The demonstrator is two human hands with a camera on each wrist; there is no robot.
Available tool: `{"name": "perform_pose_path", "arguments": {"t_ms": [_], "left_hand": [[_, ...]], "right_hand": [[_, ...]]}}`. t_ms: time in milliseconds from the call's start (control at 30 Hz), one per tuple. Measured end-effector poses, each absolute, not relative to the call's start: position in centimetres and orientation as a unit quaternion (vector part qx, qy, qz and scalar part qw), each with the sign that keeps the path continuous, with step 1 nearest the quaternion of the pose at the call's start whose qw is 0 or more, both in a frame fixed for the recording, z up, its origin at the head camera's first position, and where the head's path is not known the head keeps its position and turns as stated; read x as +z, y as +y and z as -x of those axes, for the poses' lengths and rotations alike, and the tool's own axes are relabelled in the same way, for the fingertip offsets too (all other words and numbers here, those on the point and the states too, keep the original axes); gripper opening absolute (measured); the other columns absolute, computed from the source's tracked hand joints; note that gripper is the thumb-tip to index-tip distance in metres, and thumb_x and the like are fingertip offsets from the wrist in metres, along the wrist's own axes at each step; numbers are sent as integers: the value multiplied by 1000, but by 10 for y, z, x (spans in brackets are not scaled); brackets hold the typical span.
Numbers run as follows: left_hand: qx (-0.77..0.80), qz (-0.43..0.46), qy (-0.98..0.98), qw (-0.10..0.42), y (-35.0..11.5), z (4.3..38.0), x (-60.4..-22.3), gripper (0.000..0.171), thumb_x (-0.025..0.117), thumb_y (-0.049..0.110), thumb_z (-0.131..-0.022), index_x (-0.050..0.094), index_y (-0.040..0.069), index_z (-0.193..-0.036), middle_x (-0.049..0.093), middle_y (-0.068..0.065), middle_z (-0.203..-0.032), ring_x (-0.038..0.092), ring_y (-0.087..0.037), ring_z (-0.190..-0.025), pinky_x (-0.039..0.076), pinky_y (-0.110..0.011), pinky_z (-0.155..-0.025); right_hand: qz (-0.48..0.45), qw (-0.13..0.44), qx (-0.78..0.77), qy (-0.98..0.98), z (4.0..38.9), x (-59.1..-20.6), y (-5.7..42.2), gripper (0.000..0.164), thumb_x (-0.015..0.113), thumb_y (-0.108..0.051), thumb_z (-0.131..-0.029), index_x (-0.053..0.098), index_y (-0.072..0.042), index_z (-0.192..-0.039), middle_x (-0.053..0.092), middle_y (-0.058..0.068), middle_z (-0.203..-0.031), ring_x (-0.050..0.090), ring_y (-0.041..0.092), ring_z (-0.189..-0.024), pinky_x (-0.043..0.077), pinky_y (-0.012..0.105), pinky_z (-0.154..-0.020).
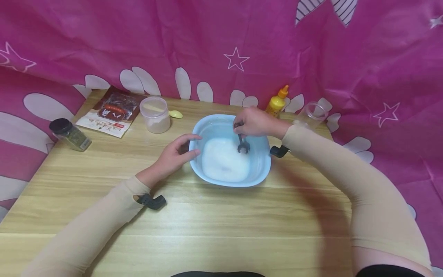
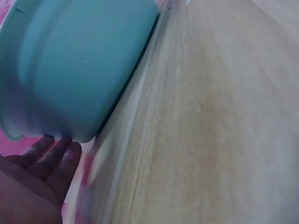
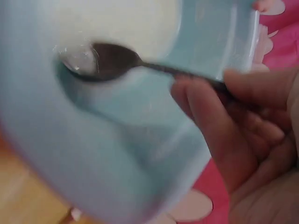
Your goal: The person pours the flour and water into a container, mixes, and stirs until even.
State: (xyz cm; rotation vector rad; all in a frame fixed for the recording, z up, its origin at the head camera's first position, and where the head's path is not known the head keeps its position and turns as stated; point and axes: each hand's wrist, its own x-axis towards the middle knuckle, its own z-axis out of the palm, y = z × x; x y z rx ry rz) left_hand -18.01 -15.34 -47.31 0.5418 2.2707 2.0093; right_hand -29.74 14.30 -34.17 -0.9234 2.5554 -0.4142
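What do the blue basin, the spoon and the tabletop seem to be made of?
Blue basin: probably plastic, smooth with a soft sheen, judging by its even colour and moulded rim.
Spoon: likely metal, dark-finished; the thin neck suggests it, though blur leaves this open.
Tabletop: wood or wood-look laminate, satin finish; grain streaks and soft glare show, but not which.

The basin (image 1: 258, 165) is pale blue, the curtain (image 1: 204, 38) star-patterned magenta

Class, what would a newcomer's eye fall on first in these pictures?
Probably the bright pink backdrop hanging behind the table. Next, the pale blue basin of whitish liquid on the tabletop, with the right hand holding a dark spoon inside it.
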Motion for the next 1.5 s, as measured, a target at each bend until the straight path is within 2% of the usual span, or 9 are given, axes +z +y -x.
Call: {"name": "perform_pose_path", "arguments": {"t_ms": [133, 233, 367, 600, 833, 1033, 1167, 1333, 1500], "left_hand": [[650, -174, 739, 31, -154, 179, -473, 46, 77, 12, -105, 66, 10, -150, 62, -16, -154, 66, -37, -133, 62, -28, -99], [652, -172, 738, 31, -155, 179, -474, 46, 77, 12, -105, 66, 10, -150, 62, -12, -155, 65, -36, -135, 61, -28, -101], [660, -170, 731, 35, -155, 177, -477, 46, 76, 11, -106, 65, 9, -150, 61, -12, -156, 64, -37, -136, 62, -28, -101], [656, -169, 735, 36, -153, 178, -478, 45, 77, 12, -106, 66, 10, -150, 61, -12, -155, 65, -36, -135, 60, -27, -102], [658, -171, 733, 29, -154, 177, -476, 45, 77, 10, -105, 66, 9, -149, 62, -12, -155, 64, -34, -136, 59, -26, -105], [663, -175, 727, 32, -153, 176, -476, 45, 75, 9, -106, 64, 7, -150, 61, -17, -154, 65, -38, -135, 61, -27, -102], [663, -176, 727, 33, -153, 177, -476, 46, 75, 9, -106, 64, 8, -150, 61, -18, -153, 66, -38, -133, 61, -27, -101], [658, -175, 731, 35, -153, 178, -475, 46, 76, 12, -106, 64, 9, -151, 61, -16, -154, 65, -38, -135, 60, -27, -102], [649, -171, 740, 36, -153, 179, -472, 46, 77, 15, -106, 65, 11, -150, 62, -13, -155, 66, -35, -134, 60, -28, -102]], "right_hand": [[341, 282, -196, 875, 287, -346, 135, 14, 77, -14, -106, 84, -3, -111, 80, 2, -93, 80, 16, -84, 66, 33, -82], [332, 309, -240, 858, 281, -350, 127, 16, 77, -16, -107, 83, -3, -115, 81, 3, -97, 82, 16, -88, 67, 33, -86], [308, 261, -268, 875, 284, -354, 125, 15, 78, -18, -107, 84, -5, -114, 82, 4, -100, 83, 16, -90, 66, 33, -88], [268, 137, -225, 927, 293, -351, 139, 12, 78, -16, -106, 85, -6, -110, 81, 4, -92, 79, 17, -81, 64, 34, -80], [239, 124, -268, 925, 291, -354, 129, 17, 79, -17, -106, 84, -6, -117, 81, 6, -97, 82, 20, -88, 67, 31, -81], [239, 159, -351, 891, 278, -360, 110, 19, 80, -16, -106, 84, -3, -119, 82, 8, -103, 83, 19, -94, 68, 31, -86], [265, 220, -372, 862, 266, -362, 105, 20, 80, -17, -106, 84, -3, -120, 83, 3, -101, 83, 22, -96, 67, 32, -89], [313, 284, -345, 838, 258, -360, 114, 20, 79, -18, -106, 84, -3, -118, 84, 0, -99, 83, 19, -94, 67, 33, -88], [305, 312, -314, 843, 270, -357, 134, 16, 79, -13, -105, 82, 1, -112, 82, 6, -97, 83, 19, -88, 69, 34, -84]]}}
